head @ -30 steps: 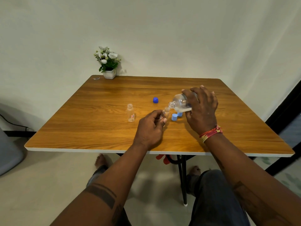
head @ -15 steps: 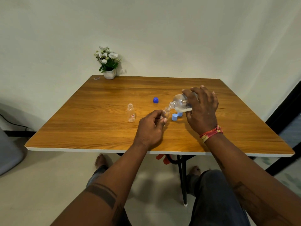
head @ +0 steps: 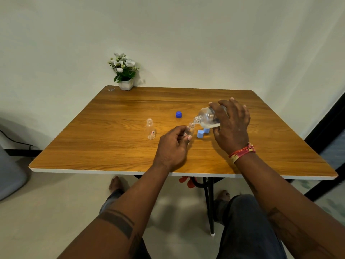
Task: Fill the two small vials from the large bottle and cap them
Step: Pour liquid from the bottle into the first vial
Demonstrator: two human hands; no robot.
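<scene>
Wooden tabletop (head: 112, 146) before a pale wall, a potted plant (head: 124, 71) at its far corner. My right hand (head: 231, 126) wraps the large bottle (head: 209, 116), tipped nearly flat with its long axis pointing left, neck against the mouth of the small vial (head: 190, 128) that my left hand (head: 173, 146) pinches, leaning toward the bottle. White liquid pools low in the bottle's body. Mouth-to-mouth alignment is what matters, I judge. The second vial (head: 150, 130) stands uncapped left of my left hand, nearer to it. Two light blue caps (head: 200, 134) lie under the bottle; a dark blue cap (head: 178, 114) lies beyond.
</scene>
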